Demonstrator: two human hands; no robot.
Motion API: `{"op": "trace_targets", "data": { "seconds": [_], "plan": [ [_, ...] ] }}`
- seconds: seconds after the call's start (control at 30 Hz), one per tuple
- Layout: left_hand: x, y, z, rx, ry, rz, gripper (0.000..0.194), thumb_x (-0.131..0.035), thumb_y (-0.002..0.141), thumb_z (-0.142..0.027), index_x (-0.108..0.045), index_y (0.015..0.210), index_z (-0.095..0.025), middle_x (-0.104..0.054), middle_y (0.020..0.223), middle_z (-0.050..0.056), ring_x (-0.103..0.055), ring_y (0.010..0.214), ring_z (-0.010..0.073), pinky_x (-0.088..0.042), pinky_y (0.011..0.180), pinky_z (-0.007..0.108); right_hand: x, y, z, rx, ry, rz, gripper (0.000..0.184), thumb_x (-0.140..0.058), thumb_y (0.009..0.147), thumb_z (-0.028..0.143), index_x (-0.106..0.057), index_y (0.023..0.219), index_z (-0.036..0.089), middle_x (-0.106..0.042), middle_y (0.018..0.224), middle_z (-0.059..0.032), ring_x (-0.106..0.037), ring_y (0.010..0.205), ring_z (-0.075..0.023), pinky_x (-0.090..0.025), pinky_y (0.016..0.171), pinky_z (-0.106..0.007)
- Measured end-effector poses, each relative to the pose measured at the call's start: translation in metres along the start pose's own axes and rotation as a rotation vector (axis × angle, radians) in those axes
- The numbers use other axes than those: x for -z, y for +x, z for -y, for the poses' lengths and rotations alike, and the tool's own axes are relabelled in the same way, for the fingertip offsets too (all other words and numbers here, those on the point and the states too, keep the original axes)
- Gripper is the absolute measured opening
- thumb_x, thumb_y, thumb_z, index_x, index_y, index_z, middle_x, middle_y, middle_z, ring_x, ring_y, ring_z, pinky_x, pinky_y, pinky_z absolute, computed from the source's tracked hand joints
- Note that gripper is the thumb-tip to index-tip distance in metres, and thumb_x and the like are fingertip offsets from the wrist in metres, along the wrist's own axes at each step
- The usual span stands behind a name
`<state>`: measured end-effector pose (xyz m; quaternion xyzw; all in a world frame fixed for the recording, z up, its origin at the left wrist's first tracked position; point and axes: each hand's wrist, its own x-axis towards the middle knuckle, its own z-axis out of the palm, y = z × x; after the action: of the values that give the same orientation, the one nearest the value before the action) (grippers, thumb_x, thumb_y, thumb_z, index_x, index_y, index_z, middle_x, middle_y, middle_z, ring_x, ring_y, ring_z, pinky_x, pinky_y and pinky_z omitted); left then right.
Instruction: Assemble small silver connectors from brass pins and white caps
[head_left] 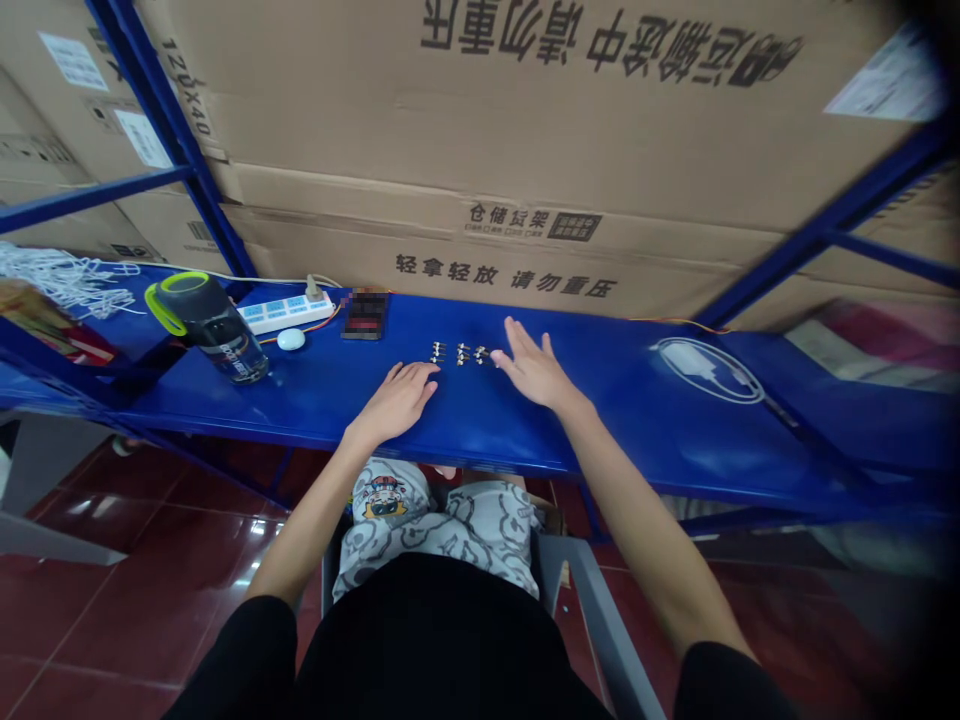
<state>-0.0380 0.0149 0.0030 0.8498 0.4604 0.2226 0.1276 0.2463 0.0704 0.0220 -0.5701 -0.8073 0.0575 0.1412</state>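
My left hand [397,400] lies flat on the blue steel shelf board [637,430], palm down and holding nothing. Its fingertips stop just short of a short row of small metal parts [459,353], possibly tiny switches or clips. My right hand [532,368] rests on the board to the right of that row, fingers spread, with its fingertips close to the rightmost part. The parts lie between my hands, and neither hand clearly touches them.
Farther left stand a clear bottle [214,327] with a green handle, a white power strip [285,313], a small white oval object [291,339] and a dark blurred box [365,315]. Large cardboard cartons [480,130] fill the shelf above, behind blue uprights [176,130].
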Motion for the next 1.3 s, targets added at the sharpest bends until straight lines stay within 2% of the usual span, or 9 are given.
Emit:
{"op": "trace_targets", "data": {
  "seconds": [0.1,0.17,0.27,0.37,0.5,0.67,0.83,1.07,1.3],
  "plan": [
    [0.009,-0.001,0.008,0.015,-0.154,0.002,0.042,-0.026,0.110,-0.034,-0.044,0.145,-0.019,-0.056,0.148,0.012,-0.051,0.140,0.0227,-0.032,0.124,0.046,0.009,-0.021,-0.009,-0.094,0.032,-0.195,0.064,-0.029,0.105,0.053,-0.034,0.160,0.022,-0.032,0.168,-0.0105,-0.030,0.155,-0.0290,-0.020,0.125,-0.063],
    [0.017,-0.004,0.017,0.014,-0.216,-0.030,0.042,-0.031,0.109,-0.035,-0.047,0.144,-0.019,-0.054,0.149,0.012,-0.052,0.139,0.0233,-0.037,0.121,0.043,0.008,-0.038,-0.013,-0.144,0.063,-0.279,0.056,-0.033,0.104,0.043,-0.047,0.153,0.020,-0.048,0.159,-0.0116,-0.045,0.147,-0.0277,-0.033,0.122,-0.055],
    [0.029,-0.008,0.032,0.048,-0.267,-0.069,0.036,-0.043,0.106,-0.037,-0.056,0.134,-0.019,-0.063,0.138,0.010,-0.060,0.129,0.0241,-0.044,0.115,0.043,-0.002,-0.061,-0.009,-0.221,0.076,-0.297,0.052,-0.039,0.101,0.036,-0.057,0.146,0.017,-0.058,0.150,-0.0122,-0.055,0.139,-0.0296,-0.045,0.116,-0.050],
    [0.042,-0.012,0.042,0.064,-0.302,-0.045,0.030,-0.053,0.102,-0.041,-0.064,0.122,-0.022,-0.070,0.126,0.006,-0.066,0.117,0.0231,-0.049,0.108,0.042,-0.011,-0.073,0.003,-0.220,-0.001,-0.251,0.051,-0.041,0.100,0.034,-0.057,0.146,0.018,-0.057,0.151,-0.0126,-0.056,0.137,-0.0322,-0.046,0.113,-0.054],
    [0.058,-0.019,0.044,0.044,-0.307,0.043,0.026,-0.064,0.095,-0.045,-0.070,0.110,-0.024,-0.070,0.124,0.004,-0.064,0.117,0.0228,-0.047,0.109,0.042,-0.013,-0.075,0.014,-0.208,-0.090,-0.216,0.052,-0.037,0.101,0.033,-0.056,0.146,0.017,-0.057,0.151,-0.0142,-0.055,0.136,-0.0356,-0.046,0.109,-0.060],
    [0.071,-0.026,0.036,0.040,-0.284,0.157,0.024,-0.070,0.090,-0.044,-0.073,0.103,-0.024,-0.073,0.113,0.003,-0.067,0.106,0.0211,-0.050,0.099,0.038,-0.013,-0.075,0.012,-0.207,-0.075,-0.274,0.045,-0.039,0.100,0.034,-0.069,0.131,0.020,-0.066,0.139,-0.0139,-0.059,0.128,-0.0362,-0.049,0.102,-0.060],
    [0.069,-0.025,0.032,0.109,-0.272,0.189,0.020,-0.075,0.085,-0.039,-0.074,0.096,-0.023,-0.074,0.089,0.001,-0.066,0.081,0.0174,-0.053,0.077,0.031,-0.011,-0.076,0.017,-0.163,-0.028,-0.306,0.035,-0.045,0.100,0.034,-0.075,0.114,0.023,-0.073,0.126,-0.0109,-0.065,0.116,-0.0336,-0.052,0.095,-0.054],
    [0.063,-0.022,0.027,0.112,-0.199,0.173,0.017,-0.072,0.087,-0.038,-0.075,0.093,-0.023,-0.074,0.090,0.001,-0.065,0.080,0.0167,-0.050,0.075,0.030,-0.019,-0.073,0.038,-0.065,-0.023,-0.286,0.028,-0.048,0.101,0.031,-0.074,0.109,0.023,-0.075,0.120,-0.0087,-0.066,0.111,-0.0311,-0.050,0.089,-0.048],
    [0.063,-0.023,0.015,0.096,-0.148,0.210,0.016,-0.066,0.092,-0.035,-0.076,0.088,-0.023,-0.073,0.091,0.002,-0.067,0.082,0.0181,-0.050,0.076,0.031,-0.022,-0.071,0.038,-0.034,0.024,-0.292,0.028,-0.047,0.101,0.030,-0.074,0.104,0.025,-0.075,0.119,-0.0078,-0.066,0.109,-0.0300,-0.050,0.089,-0.047]
  ]
}}
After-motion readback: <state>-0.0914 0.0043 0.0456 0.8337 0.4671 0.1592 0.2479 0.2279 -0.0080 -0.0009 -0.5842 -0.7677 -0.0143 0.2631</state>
